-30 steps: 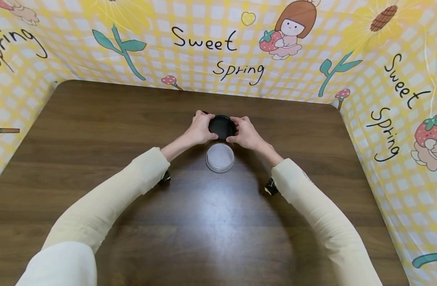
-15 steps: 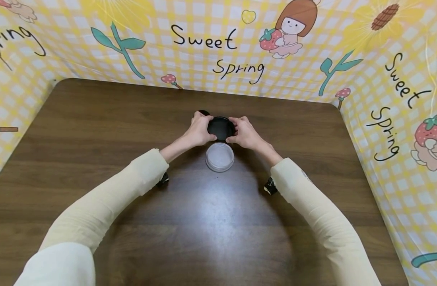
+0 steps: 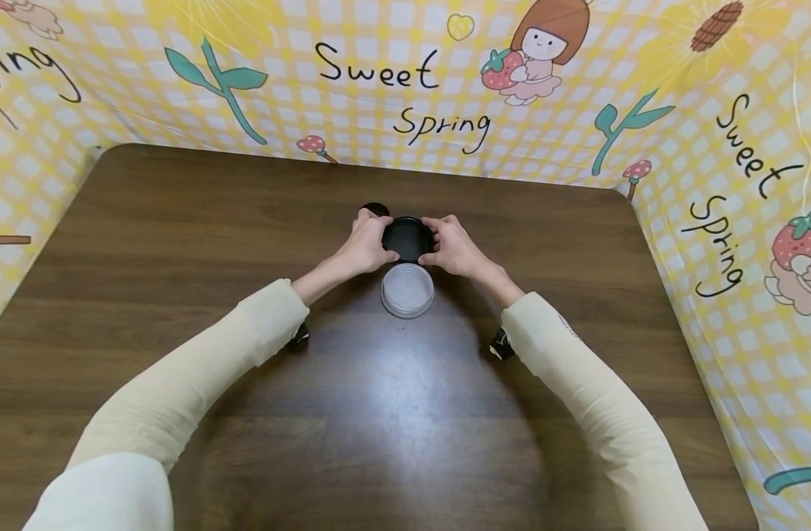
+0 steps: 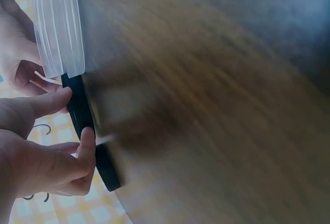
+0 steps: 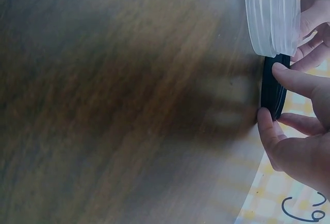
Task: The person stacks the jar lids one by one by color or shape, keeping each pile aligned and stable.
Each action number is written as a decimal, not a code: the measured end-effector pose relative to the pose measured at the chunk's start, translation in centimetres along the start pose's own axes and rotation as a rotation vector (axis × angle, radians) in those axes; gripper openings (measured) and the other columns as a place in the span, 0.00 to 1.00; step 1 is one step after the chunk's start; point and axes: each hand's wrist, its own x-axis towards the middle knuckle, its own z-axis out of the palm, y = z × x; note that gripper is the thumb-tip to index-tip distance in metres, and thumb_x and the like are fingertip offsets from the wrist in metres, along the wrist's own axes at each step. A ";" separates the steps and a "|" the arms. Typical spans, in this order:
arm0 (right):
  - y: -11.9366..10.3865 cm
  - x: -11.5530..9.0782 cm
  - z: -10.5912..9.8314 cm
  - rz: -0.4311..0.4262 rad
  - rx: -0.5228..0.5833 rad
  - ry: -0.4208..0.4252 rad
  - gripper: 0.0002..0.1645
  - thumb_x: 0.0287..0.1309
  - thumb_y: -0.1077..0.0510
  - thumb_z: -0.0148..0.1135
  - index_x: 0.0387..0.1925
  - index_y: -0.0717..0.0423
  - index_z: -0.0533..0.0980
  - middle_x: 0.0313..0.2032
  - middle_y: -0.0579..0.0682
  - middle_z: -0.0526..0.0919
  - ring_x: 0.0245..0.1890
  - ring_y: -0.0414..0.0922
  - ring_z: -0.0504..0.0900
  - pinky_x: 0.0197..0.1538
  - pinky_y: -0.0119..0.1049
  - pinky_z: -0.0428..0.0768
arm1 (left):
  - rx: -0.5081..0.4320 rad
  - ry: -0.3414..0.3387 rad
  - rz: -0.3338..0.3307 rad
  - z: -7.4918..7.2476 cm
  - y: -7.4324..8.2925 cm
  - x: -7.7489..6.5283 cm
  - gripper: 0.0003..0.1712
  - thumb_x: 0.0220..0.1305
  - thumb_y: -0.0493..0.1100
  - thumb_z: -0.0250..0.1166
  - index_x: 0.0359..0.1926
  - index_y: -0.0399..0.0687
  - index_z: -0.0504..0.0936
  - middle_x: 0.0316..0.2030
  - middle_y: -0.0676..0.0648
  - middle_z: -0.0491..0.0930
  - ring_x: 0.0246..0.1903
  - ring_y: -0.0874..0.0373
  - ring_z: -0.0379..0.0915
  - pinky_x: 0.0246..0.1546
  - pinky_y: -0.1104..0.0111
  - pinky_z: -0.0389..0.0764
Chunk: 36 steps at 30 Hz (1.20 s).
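Observation:
Both hands hold a black round shallow dish (image 3: 407,240) between them, at the middle of the table toward the back. My left hand (image 3: 367,242) grips its left side, thumb at the near edge and fingers at the far edge. On the opposite side my right hand (image 3: 454,243) pinches the rim in the same way. Right in front of the dish stands a clear round plastic container (image 3: 407,290) with ridged sides, seen edge-on as a clear container (image 4: 59,28) in the left wrist view. Behind my left hand shows a second black round piece (image 3: 376,209), partly hidden by the fingers.
The dark wood table (image 3: 405,442) has a bright glare in front of the container. A yellow checked cloth (image 3: 272,96) with printed flowers and words stands along the back and both sides. Black wrist devices hang under both sleeves, one being the right device (image 3: 501,345).
The black dish has shifted slightly to the left and nearer, with both hands still on it. More of the black round piece behind my left hand now shows.

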 end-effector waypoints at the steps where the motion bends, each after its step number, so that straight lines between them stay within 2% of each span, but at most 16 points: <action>1: 0.0 0.0 0.0 0.001 -0.001 0.000 0.46 0.50 0.67 0.71 0.68 0.71 0.59 0.56 0.67 0.64 0.53 0.54 0.72 0.51 0.37 0.78 | -0.001 -0.001 -0.001 0.0 0.0 0.0 0.39 0.54 0.36 0.71 0.65 0.27 0.66 0.58 0.28 0.60 0.59 0.36 0.55 0.61 0.53 0.63; 8: 0.1 0.5 0.1 0.003 0.003 0.007 0.46 0.50 0.67 0.71 0.68 0.71 0.59 0.57 0.68 0.64 0.53 0.54 0.73 0.51 0.36 0.78 | -0.013 0.009 -0.005 0.0 -0.2 0.3 0.38 0.55 0.35 0.70 0.65 0.27 0.66 0.58 0.28 0.61 0.59 0.36 0.55 0.61 0.53 0.62; 19: 0.0 1.2 -0.2 0.010 -0.010 0.015 0.46 0.50 0.67 0.70 0.68 0.71 0.59 0.57 0.69 0.64 0.54 0.54 0.71 0.50 0.36 0.78 | 0.023 0.009 -0.033 -0.1 0.0 1.2 0.37 0.56 0.35 0.70 0.65 0.29 0.67 0.58 0.29 0.60 0.59 0.36 0.54 0.62 0.54 0.62; 26: 0.1 1.4 -0.2 0.017 -0.018 0.010 0.46 0.51 0.66 0.70 0.68 0.71 0.59 0.57 0.69 0.64 0.54 0.54 0.72 0.51 0.36 0.78 | 0.030 0.008 -0.032 -0.3 0.2 1.1 0.34 0.57 0.35 0.70 0.63 0.29 0.69 0.57 0.29 0.61 0.59 0.37 0.54 0.61 0.53 0.62; 36: -0.1 1.2 -0.2 0.042 -0.012 -0.007 0.46 0.53 0.65 0.69 0.69 0.70 0.57 0.58 0.69 0.63 0.54 0.55 0.71 0.53 0.37 0.77 | 0.006 0.001 -0.023 -0.7 0.1 0.6 0.36 0.57 0.36 0.69 0.65 0.31 0.67 0.59 0.29 0.60 0.60 0.37 0.54 0.61 0.53 0.63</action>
